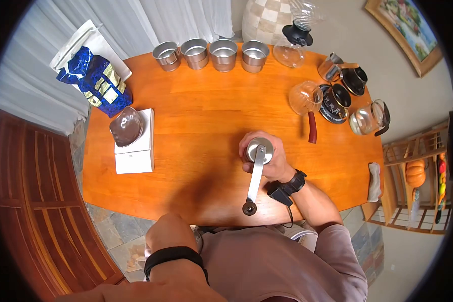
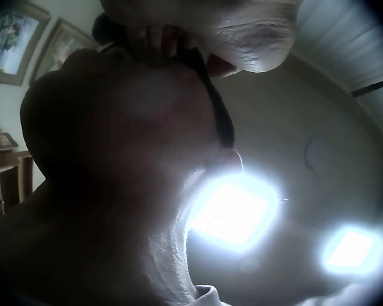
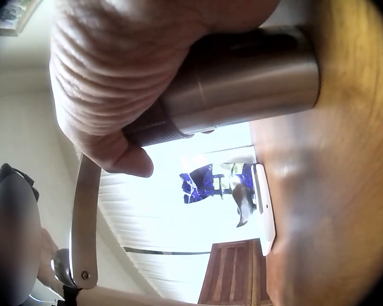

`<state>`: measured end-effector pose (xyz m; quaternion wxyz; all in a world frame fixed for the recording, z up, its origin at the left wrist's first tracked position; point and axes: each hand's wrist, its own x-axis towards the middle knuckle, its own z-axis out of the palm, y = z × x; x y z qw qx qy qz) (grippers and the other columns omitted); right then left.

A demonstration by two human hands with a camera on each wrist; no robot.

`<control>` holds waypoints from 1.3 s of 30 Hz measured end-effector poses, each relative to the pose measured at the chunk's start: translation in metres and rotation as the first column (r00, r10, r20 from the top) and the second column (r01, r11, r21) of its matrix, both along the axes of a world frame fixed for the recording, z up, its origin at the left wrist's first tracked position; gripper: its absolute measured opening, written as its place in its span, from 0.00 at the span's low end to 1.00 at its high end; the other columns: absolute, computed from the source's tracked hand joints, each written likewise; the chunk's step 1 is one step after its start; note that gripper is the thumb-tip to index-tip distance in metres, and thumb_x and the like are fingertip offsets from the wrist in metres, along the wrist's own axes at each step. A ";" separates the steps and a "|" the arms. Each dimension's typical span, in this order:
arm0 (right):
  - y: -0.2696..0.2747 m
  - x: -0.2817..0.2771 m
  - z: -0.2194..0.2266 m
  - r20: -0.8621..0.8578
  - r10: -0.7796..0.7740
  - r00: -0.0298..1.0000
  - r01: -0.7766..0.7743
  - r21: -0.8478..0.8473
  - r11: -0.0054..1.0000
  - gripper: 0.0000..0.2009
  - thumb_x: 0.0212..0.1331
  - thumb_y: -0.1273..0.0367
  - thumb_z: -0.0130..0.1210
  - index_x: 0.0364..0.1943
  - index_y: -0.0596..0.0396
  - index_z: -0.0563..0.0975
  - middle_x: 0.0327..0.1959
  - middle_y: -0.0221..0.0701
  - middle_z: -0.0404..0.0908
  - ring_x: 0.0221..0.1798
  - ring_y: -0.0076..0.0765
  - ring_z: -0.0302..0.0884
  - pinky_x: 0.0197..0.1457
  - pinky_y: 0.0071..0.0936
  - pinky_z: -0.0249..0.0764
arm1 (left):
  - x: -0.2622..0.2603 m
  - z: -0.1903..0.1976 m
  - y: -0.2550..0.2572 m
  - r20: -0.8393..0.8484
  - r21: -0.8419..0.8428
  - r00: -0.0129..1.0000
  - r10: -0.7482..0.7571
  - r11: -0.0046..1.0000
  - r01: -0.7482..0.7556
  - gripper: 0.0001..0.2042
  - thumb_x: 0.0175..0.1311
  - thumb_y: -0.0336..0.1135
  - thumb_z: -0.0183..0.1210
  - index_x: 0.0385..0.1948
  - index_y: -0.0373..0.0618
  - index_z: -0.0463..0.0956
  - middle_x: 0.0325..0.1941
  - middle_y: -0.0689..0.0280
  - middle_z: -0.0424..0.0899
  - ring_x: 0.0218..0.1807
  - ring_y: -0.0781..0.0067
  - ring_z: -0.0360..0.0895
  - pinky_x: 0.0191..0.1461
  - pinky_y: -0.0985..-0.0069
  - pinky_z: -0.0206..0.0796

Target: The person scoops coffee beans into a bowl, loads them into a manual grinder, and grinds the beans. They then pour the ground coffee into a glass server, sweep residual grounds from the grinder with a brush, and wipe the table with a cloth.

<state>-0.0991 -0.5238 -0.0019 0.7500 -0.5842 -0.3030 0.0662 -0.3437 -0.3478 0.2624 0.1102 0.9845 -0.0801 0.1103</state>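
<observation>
My right hand point(image 1: 269, 163) grips a manual coffee grinder point(image 1: 260, 147) near the front of the table, fingers wrapped round its body. A long metal crank ending in a dark knob point(image 1: 249, 208) points toward my body. In the right wrist view, the grinder's steel cylinder point(image 3: 249, 86) stands with its base at the wooden tabletop. My left hand point(image 2: 258, 35) is raised up at my head, away from the table. Its fingers appear in shadow beside the head and a dark strap, and I cannot tell whether they hold anything.
A small dark dish point(image 1: 126, 127) sits on a white scale point(image 1: 135, 160) at left, before a blue bag point(image 1: 103, 85). Several steel cups point(image 1: 223, 55) line the back edge. Glass coffee pots point(image 1: 305, 98) and a glass dripper point(image 1: 304, 15) stand at right, near a grey cloth point(image 1: 374, 182).
</observation>
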 end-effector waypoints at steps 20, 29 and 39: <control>-0.002 0.001 -0.002 -0.031 0.010 0.999 -0.011 -0.012 1.000 0.22 0.44 0.74 0.76 0.44 0.60 0.77 0.37 0.37 0.80 0.33 0.29 0.76 0.34 0.23 0.70 | 0.065 -0.063 0.009 0.330 -0.581 0.925 -0.190 0.731 0.358 0.14 0.60 0.40 0.68 0.31 0.40 0.76 0.29 0.64 0.79 0.27 0.68 0.77 0.31 0.68 0.67; -0.002 -0.005 0.005 -0.124 -0.015 0.992 0.011 -0.040 0.999 0.18 0.44 0.71 0.76 0.39 0.56 0.80 0.37 0.26 0.80 0.40 0.24 0.74 0.44 0.23 0.71 | 0.127 -0.090 0.029 0.437 -0.738 0.868 -0.233 0.459 0.495 0.15 0.57 0.40 0.71 0.27 0.40 0.75 0.25 0.64 0.78 0.24 0.67 0.75 0.28 0.66 0.65; 0.004 -0.011 0.005 -0.022 -0.124 0.992 0.123 -0.038 0.992 0.20 0.46 0.70 0.76 0.43 0.56 0.79 0.34 0.25 0.81 0.37 0.21 0.75 0.42 0.25 0.73 | 0.126 -0.156 0.033 0.073 -0.090 0.933 -0.353 0.929 0.359 0.22 0.56 0.51 0.72 0.27 0.41 0.73 0.22 0.60 0.69 0.23 0.57 0.69 0.27 0.63 0.58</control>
